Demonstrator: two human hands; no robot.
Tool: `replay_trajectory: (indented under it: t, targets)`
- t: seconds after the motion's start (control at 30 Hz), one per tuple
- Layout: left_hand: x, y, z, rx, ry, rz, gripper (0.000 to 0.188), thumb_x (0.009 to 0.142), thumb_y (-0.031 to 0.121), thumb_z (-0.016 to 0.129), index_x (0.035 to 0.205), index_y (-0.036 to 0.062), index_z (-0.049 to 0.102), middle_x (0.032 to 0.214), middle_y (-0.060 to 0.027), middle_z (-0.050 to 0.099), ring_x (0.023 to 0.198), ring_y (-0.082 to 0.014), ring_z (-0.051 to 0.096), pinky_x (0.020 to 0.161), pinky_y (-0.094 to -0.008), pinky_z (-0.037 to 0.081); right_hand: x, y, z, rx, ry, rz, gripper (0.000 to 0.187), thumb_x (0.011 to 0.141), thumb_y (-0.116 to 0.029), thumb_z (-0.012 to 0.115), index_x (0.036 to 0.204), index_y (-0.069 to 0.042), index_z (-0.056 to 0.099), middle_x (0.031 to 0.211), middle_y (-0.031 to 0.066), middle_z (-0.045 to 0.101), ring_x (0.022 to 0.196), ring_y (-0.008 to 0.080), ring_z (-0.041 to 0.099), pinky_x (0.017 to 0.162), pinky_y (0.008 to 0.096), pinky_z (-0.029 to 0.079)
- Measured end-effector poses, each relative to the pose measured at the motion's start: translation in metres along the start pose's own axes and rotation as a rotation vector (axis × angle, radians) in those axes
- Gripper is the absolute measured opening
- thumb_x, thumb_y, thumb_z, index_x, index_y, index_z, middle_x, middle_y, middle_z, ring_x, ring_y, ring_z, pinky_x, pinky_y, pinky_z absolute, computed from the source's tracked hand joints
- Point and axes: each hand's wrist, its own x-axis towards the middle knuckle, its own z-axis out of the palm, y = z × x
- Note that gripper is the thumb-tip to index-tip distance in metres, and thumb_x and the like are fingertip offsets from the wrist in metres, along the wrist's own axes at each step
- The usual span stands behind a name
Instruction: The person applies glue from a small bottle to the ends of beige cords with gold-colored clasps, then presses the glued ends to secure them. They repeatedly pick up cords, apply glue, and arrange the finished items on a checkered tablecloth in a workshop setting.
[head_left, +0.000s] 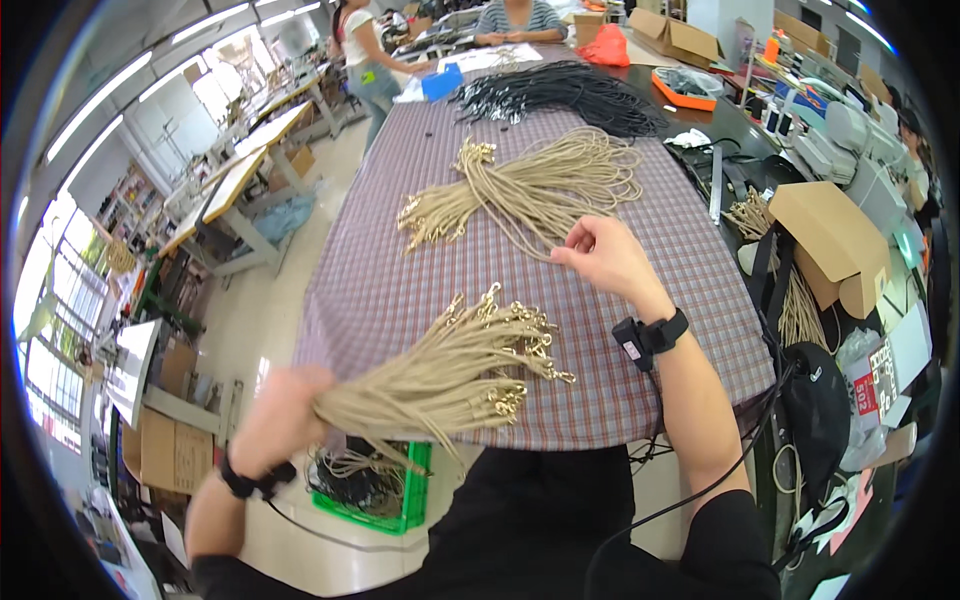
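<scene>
A thick bundle of beige cords (430, 375) with brass-coloured metal clasps lies across the near table edge, its clasp ends fanned out to the right. My left hand (285, 410), smeared by motion, is closed round the left end of this bundle, just past the table's edge. Farther up the table lies a second beige cord bundle (530, 185), clasps to the left and loops to the right. My right hand (605, 260) pinches a cord at the near side of that bundle, thumb and forefinger together. Both wrists wear dark bands.
Checked cloth covers the table (600, 370). Black cords (560, 95) are heaped at its far end, where two people are. A green crate (410, 495) with cords sits below the near edge. On the right are an open cardboard box (835, 240), a black bag (815, 400) and cables.
</scene>
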Motion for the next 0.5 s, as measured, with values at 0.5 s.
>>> replay_trajectory:
  t: [0.5]
  targets:
    - [0.143, -0.026, -0.262, 0.813, 0.001, 0.117, 0.044, 0.075, -0.001, 0.088, 0.115, 0.0067, 0.073, 0.112, -0.0154, 0.071, 0.111, -0.0399, 0.068, 0.095, -0.0456, 0.057, 0.004, 0.005, 0.007, -0.199, 0.086, -0.097, 0.030, 0.088, -0.031, 0.091, 0.094, -0.005, 0.075, 0.088, 0.0107, 0.077, 0.084, 0.0320, 0.075, 0.076, 0.0451, 0.059]
